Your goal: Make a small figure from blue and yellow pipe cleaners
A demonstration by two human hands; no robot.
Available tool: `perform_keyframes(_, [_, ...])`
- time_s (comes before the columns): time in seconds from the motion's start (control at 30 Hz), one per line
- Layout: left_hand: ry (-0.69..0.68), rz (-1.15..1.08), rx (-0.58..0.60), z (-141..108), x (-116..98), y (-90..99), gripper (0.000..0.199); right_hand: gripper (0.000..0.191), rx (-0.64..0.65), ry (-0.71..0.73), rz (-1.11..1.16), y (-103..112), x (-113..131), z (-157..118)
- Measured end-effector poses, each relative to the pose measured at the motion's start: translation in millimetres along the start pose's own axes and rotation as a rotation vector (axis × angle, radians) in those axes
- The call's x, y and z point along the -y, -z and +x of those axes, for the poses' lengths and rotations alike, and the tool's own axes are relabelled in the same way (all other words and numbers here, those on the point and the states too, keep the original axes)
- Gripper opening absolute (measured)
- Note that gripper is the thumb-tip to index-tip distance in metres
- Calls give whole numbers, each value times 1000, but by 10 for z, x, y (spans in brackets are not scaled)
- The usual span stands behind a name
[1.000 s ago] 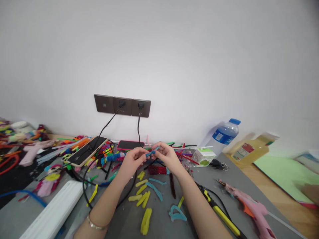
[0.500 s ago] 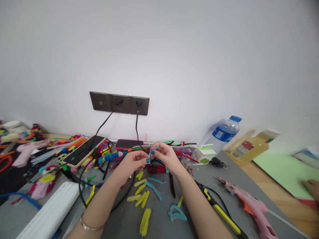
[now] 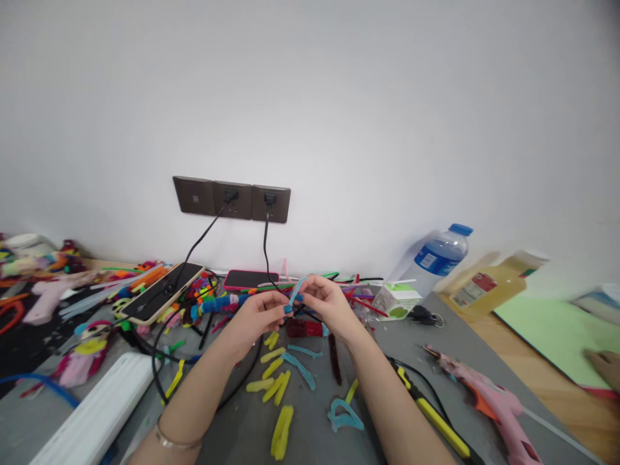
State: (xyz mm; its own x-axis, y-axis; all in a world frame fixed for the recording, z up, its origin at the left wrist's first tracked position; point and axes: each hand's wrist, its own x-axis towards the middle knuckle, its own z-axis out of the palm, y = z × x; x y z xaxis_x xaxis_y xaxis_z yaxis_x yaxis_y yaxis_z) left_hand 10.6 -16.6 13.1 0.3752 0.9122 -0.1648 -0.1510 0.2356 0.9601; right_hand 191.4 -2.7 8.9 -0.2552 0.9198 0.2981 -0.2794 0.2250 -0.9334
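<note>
Light-blue strip (image 3: 296, 291), straighter now, aslant between left hand (image 3: 261, 318) and right hand (image 3: 328, 305)

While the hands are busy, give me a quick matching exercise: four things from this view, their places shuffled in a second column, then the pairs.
Things:
1. light blue strip
2. pink glue gun with the orange trigger
3. blue-capped bottle
4. phone in the pale case

Places:
A. between the white-and-green carton and the yellowish bottle
B. left of the left hand, with a black cable running onto it
C. at the fingertips of both the left hand and the right hand
D. right of the yellow-and-black tool

Pairs: 1-C, 2-D, 3-A, 4-B
</note>
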Motion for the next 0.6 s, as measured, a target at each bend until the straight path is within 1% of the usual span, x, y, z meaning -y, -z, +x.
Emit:
perform_keyframes(0.17, [37, 16, 9, -10, -12, -13, 34, 25, 49, 18, -70, -57, 79, -10])
perform_keyframes(0.27, [44, -20, 24, -15, 0, -6, 37, 23, 26, 0, -97, -54, 95, -10])
perform_keyframes(0.47, [90, -111, 71, -14, 21, 2, 46, 24, 30, -35, -56, -37, 95, -19])
perform_keyframes(0.6, [112, -133, 106, -13, 17, -4, 42, 27, 22, -22, -36, -70, 85, -20])
